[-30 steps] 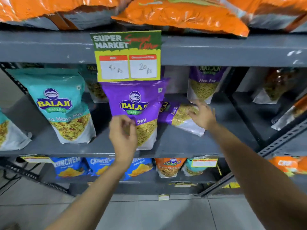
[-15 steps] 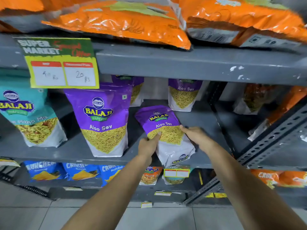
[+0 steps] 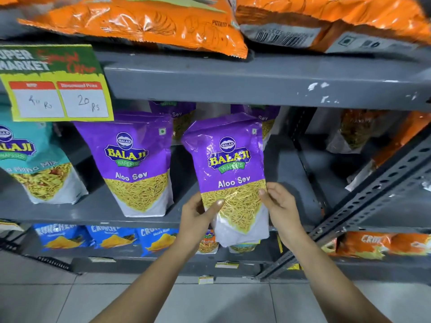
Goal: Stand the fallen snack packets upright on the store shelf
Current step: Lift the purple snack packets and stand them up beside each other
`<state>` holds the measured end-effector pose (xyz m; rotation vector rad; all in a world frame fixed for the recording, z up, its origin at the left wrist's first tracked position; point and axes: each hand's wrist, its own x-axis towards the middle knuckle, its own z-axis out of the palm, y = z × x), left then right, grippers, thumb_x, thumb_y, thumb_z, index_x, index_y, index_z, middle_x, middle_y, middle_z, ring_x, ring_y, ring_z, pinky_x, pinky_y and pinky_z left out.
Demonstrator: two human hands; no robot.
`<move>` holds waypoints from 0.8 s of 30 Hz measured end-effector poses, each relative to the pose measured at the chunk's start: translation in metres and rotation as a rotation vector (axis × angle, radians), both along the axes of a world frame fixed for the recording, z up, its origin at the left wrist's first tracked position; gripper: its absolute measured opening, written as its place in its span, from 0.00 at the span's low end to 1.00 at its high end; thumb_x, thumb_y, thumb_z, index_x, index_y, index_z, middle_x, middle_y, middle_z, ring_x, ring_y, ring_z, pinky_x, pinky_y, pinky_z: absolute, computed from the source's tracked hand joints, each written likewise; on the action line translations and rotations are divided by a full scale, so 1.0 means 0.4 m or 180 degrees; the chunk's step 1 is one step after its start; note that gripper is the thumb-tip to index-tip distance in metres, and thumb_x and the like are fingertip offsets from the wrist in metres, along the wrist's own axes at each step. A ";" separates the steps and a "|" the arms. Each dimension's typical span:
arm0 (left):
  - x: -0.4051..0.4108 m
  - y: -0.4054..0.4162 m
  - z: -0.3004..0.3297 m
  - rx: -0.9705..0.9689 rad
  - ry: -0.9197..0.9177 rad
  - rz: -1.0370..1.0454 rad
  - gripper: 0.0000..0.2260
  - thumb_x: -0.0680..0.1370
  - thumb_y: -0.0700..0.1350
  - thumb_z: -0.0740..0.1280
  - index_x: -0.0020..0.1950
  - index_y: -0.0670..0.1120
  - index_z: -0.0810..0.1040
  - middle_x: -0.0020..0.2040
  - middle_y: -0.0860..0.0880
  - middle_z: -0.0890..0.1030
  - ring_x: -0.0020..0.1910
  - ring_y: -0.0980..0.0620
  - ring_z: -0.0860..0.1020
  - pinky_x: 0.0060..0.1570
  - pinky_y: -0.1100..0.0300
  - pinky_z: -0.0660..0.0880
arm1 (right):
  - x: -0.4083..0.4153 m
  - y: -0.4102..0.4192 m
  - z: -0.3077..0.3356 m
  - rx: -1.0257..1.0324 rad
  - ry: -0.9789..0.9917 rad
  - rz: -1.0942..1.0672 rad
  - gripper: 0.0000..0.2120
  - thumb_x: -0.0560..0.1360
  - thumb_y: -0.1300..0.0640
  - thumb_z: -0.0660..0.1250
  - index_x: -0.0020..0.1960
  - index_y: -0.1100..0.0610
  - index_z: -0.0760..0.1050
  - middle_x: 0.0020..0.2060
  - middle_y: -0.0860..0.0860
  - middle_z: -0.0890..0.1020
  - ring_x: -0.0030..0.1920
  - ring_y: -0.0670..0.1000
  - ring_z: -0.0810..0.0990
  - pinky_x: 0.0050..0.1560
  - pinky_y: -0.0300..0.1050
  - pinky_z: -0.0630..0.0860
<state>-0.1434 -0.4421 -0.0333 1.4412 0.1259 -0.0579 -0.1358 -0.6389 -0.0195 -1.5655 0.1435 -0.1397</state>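
Observation:
A purple Aloo Sev packet [image 3: 229,159] is held upright, tilted slightly, at the front edge of the grey middle shelf [image 3: 93,213]. My left hand [image 3: 198,215] grips its lower left side with the thumb across the front. My right hand [image 3: 279,203] holds its lower right edge. The packet's white bottom hangs just in front of the shelf lip. A second purple Aloo Sev packet [image 3: 137,164] stands upright to its left. Two more purple packets [image 3: 179,117] stand behind, partly hidden.
A teal Mitha Mix packet [image 3: 35,164] stands at the left. Orange bags [image 3: 144,22] lie on the top shelf above a yellow price sign [image 3: 56,89]. Blue Cruncheez packets [image 3: 105,236] fill the lower shelf. A slanted metal rack post [image 3: 373,199] runs along the right.
The fallen purple packet has been raised from lying flat on the shelf to upright in both hands. My left hand came over from the other packet to grip it.

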 end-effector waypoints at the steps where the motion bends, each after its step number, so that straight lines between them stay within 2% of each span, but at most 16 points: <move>1: -0.001 0.001 0.003 0.0016 -0.0049 0.0002 0.09 0.70 0.50 0.74 0.50 0.53 0.83 0.50 0.33 0.82 0.44 0.45 0.78 0.42 0.30 0.76 | -0.002 0.001 0.002 -0.0013 -0.0056 -0.0019 0.03 0.77 0.64 0.65 0.47 0.59 0.76 0.40 0.48 0.86 0.42 0.46 0.81 0.46 0.37 0.77; 3: 0.003 -0.001 0.018 -0.0014 -0.0173 0.0004 0.07 0.73 0.45 0.74 0.51 0.51 0.83 0.49 0.36 0.84 0.45 0.47 0.80 0.45 0.35 0.78 | 0.002 0.000 0.015 -0.0037 -0.0184 -0.0041 0.03 0.77 0.64 0.65 0.47 0.58 0.76 0.39 0.47 0.86 0.42 0.46 0.81 0.45 0.38 0.77; 6: 0.041 -0.006 0.050 0.0044 -0.0415 -0.0041 0.10 0.74 0.36 0.72 0.54 0.45 0.82 0.48 0.47 0.87 0.47 0.53 0.83 0.49 0.53 0.80 | 0.020 -0.017 0.042 -0.0096 -0.0383 -0.0102 0.04 0.78 0.64 0.65 0.48 0.56 0.76 0.40 0.47 0.86 0.42 0.44 0.82 0.45 0.37 0.78; 8: 0.078 -0.015 0.072 0.0140 -0.0538 -0.0146 0.13 0.72 0.33 0.72 0.56 0.41 0.81 0.47 0.52 0.87 0.47 0.56 0.83 0.48 0.61 0.79 | 0.034 -0.032 0.056 -0.0106 -0.0425 -0.0086 0.07 0.78 0.65 0.65 0.48 0.54 0.77 0.42 0.48 0.86 0.43 0.44 0.82 0.47 0.38 0.78; 11: 0.119 -0.033 0.110 0.0116 -0.0634 -0.0233 0.15 0.71 0.31 0.73 0.57 0.39 0.79 0.43 0.54 0.86 0.42 0.60 0.83 0.44 0.64 0.78 | 0.056 -0.053 0.066 -0.0103 -0.0452 -0.0154 0.08 0.75 0.60 0.67 0.47 0.48 0.80 0.50 0.59 0.84 0.48 0.49 0.81 0.54 0.46 0.75; 13: 0.144 -0.041 0.157 -0.0075 -0.0753 -0.0139 0.13 0.74 0.33 0.71 0.57 0.40 0.79 0.45 0.53 0.85 0.42 0.62 0.82 0.44 0.66 0.78 | 0.078 -0.066 0.094 0.0175 -0.0460 -0.0252 0.06 0.75 0.54 0.68 0.50 0.47 0.80 0.51 0.55 0.83 0.49 0.49 0.80 0.54 0.44 0.74; 15: 0.177 -0.047 0.217 -0.0352 -0.0939 0.0014 0.06 0.77 0.37 0.68 0.52 0.45 0.80 0.44 0.54 0.86 0.42 0.61 0.82 0.44 0.65 0.78 | 0.116 -0.075 0.149 0.0358 -0.0583 -0.0419 0.04 0.76 0.50 0.66 0.49 0.47 0.79 0.46 0.50 0.82 0.48 0.51 0.77 0.49 0.44 0.71; 19: 0.224 -0.056 0.299 -0.0579 -0.1150 0.0107 0.04 0.78 0.37 0.67 0.47 0.44 0.80 0.38 0.55 0.86 0.37 0.60 0.82 0.41 0.63 0.78 | 0.192 -0.082 0.252 0.0607 -0.0867 -0.0676 0.08 0.80 0.59 0.62 0.42 0.52 0.74 0.31 0.43 0.83 0.31 0.43 0.75 0.35 0.38 0.70; 22: 0.230 -0.059 0.280 -0.0584 -0.1074 0.0063 0.04 0.77 0.37 0.68 0.51 0.42 0.79 0.43 0.50 0.86 0.39 0.59 0.81 0.41 0.65 0.77 | 0.197 -0.093 0.248 0.0566 -0.0907 -0.0713 0.07 0.80 0.60 0.62 0.44 0.52 0.74 0.33 0.43 0.84 0.33 0.40 0.78 0.38 0.37 0.74; 24: 0.225 -0.056 0.234 -0.0422 -0.0806 -0.0022 0.14 0.75 0.37 0.71 0.60 0.40 0.76 0.50 0.45 0.83 0.44 0.59 0.81 0.43 0.67 0.77 | 0.181 -0.104 0.202 0.0509 -0.0701 -0.0580 0.05 0.79 0.59 0.63 0.47 0.51 0.75 0.38 0.42 0.86 0.39 0.40 0.81 0.43 0.35 0.76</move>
